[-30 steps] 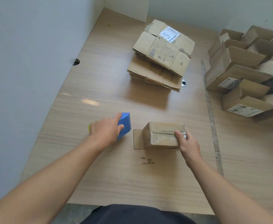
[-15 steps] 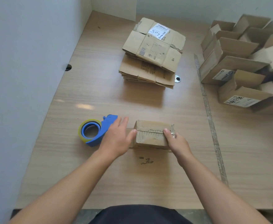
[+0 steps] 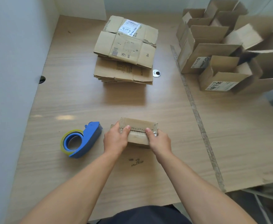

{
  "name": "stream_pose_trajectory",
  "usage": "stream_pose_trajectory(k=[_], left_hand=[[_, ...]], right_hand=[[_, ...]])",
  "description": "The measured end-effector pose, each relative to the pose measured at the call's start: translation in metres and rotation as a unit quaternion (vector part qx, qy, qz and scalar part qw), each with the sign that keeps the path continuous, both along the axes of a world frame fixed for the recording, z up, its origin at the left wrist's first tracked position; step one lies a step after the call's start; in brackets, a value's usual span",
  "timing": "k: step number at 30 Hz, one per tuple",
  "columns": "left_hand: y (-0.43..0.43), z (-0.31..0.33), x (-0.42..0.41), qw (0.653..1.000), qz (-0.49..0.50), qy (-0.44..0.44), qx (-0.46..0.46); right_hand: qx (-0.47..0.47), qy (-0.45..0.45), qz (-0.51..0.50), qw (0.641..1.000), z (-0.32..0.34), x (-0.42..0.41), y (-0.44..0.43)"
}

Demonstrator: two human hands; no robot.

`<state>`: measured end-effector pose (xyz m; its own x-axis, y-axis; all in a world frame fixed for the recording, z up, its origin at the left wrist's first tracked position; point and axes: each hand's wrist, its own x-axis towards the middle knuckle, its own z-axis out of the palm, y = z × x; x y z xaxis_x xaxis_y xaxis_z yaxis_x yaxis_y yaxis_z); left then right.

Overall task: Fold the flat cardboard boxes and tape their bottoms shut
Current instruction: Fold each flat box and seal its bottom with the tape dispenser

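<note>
Brown corrugated cardboard, the small box (image 3: 138, 135) sat near the front edge of the counter (image 3: 71, 97), about midway along it, taped seam up. The left hand (image 3: 115, 139) and right hand (image 3: 159, 141) each curled round 1 end, thumbs pressed on the glossy tape. It looked light and stiff yet crushable, best held by its ends. Just left lay the blue plastic tape dispenser (image 3: 82, 139); the flat stack (image 3: 124, 50) sat toward the far edge.

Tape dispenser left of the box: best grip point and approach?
Probably the blue handle end of the tape dispenser, nearest the box, from above, pinching across its narrow sides. It lies flat on its side; the roll end is a wide disc.
</note>
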<state>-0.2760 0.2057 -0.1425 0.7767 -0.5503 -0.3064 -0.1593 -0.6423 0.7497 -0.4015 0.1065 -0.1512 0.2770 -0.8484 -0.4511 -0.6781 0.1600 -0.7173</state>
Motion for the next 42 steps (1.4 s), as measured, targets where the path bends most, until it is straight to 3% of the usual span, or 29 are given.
stream_pose_trajectory(k=[5, 12, 22, 26, 32, 35, 38, 42], left_hand=[[0.005, 0.001, 0.014, 0.997, -0.01, 0.072, -0.017], [0.011, -0.005, 0.035, 0.965, -0.009, 0.25, -0.074], [0.029, 0.014, 0.019, 0.942, -0.006, 0.294, -0.16], [0.017, 0.023, 0.011, 0.946, 0.004, 0.262, -0.19], [0.012, 0.023, 0.01, 0.976, -0.113, 0.118, -0.146], [0.016, 0.025, 0.011, 0.963, -0.144, 0.138, -0.18], [0.019, 0.025, 0.012, 0.958, -0.127, 0.173, -0.187], [0.026, 0.022, 0.017, 0.972, -0.095, 0.151, -0.153]], right_hand=[[0.041, -0.035, 0.012, 0.998, -0.002, -0.01, -0.008], [0.23, -0.184, -0.043, 0.955, 0.001, -0.02, -0.018], [0.264, -0.256, -0.087, 0.926, 0.031, -0.046, -0.017], [0.213, -0.26, -0.143, 0.931, 0.04, -0.041, -0.024], [0.118, -0.285, -0.143, 0.94, 0.045, -0.04, -0.026], [0.061, -0.293, -0.128, 0.945, 0.041, -0.046, -0.024], [-0.002, -0.233, -0.072, 0.97, 0.034, -0.054, -0.023], [-0.116, -0.105, 0.058, 0.986, 0.029, -0.06, -0.016]])
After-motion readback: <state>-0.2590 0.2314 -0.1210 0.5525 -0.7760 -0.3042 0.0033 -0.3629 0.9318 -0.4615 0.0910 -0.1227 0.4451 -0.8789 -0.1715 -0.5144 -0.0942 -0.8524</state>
